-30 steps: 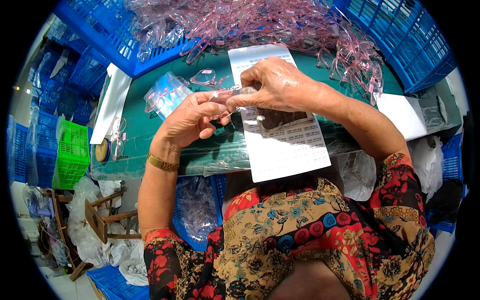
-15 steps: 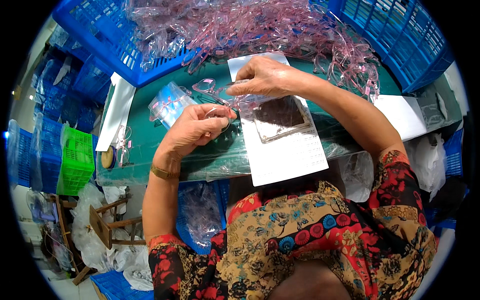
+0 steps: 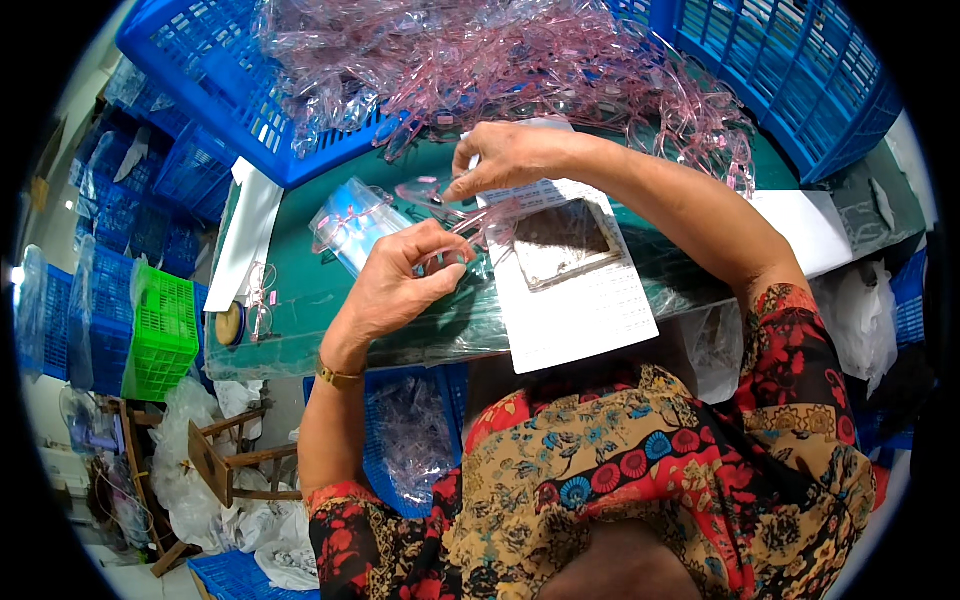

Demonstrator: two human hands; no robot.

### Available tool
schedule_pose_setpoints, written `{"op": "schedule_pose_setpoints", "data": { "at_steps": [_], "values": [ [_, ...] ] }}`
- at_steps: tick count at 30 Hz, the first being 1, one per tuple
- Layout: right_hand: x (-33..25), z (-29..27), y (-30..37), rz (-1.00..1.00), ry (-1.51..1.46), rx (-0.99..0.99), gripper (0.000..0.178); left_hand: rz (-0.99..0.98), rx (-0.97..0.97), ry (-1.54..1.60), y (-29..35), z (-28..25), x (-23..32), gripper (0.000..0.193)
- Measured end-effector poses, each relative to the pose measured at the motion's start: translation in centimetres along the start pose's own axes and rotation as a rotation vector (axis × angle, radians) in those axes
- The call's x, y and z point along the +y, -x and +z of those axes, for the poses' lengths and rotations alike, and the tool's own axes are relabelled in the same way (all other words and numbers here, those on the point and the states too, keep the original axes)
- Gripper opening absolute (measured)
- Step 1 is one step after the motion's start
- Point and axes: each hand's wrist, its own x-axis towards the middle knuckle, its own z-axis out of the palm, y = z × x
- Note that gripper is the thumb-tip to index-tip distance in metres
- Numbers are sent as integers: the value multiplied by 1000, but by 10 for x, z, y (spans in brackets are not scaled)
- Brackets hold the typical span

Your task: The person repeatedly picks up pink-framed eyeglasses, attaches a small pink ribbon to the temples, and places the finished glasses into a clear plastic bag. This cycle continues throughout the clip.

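Observation:
My left hand (image 3: pixel 402 282) pinches one rim of a pair of pink clear-framed glasses (image 3: pixel 488 222) between thumb and fingers. The glasses are held just above the table, with their temples reaching right over a sheet of printed paper (image 3: pixel 585 335). Above their other lens, my right hand (image 3: pixel 512 160) has its thumb and finger closed at the frame; its exact grip is partly hidden. On the paper rests a dark, square, light-edged block (image 3: pixel 565 245). Left of the glasses, another pink pair (image 3: pixel 350 217) lies on a blue-and-white plastic packet (image 3: pixel 362 245).
A large heap of pink glasses (image 3: pixel 520 65) covers the far side of the green table (image 3: pixel 310 310). Blue baskets (image 3: pixel 205 95) flank it at left and right. At the left edge are white paper (image 3: pixel 243 235), another pair of glasses (image 3: pixel 262 298) and a round tin (image 3: pixel 230 325).
My right hand has drawn slightly left and down, its fingers tipping toward the lens. My left hand has shifted a little, and the held glasses have turned.

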Motion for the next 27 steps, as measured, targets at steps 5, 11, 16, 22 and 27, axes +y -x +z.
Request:
{"op": "schedule_pose_setpoints", "data": {
  "at_steps": [5,11,16,22,27],
  "values": [
    [9,3,-4,100,-535,-245,27,88,29,-207,5,5,13,13],
    [8,8,-3,60,-848,-139,26,186,138,-337,12,9,15,16],
    [-5,12,3,34,-1025,-75,26,71,175,-224,21,-1,17,18],
    [6,11,19,55,-965,75,25,197,309,-357,35,-6,11,18],
    [29,5,31,49,-1030,168,26,113,443,-151,54,-9,1,17]
  ]
}}
